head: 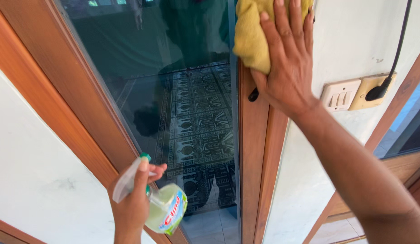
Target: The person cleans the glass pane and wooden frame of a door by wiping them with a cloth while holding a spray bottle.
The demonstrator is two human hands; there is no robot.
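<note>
My right hand [287, 58] presses a yellow cloth [250, 34] flat against the brown wooden frame [253, 149] at the right edge of a tinted glass pane [174, 90]. The fingers spread over the cloth, pointing up. My left hand [135, 199] is low in the view and grips a clear spray bottle [167, 210] of pale green liquid, a finger on its trigger. The bottle's nozzle is near the lower part of the glass. Through the glass a patterned carpet shows.
A white switch plate [340, 95] and a yellowed socket [372, 90] with a black plug and cable sit on the white wall right of the frame. A second wooden frame [399, 95] runs at the far right. White wall [34, 158] lies to the left.
</note>
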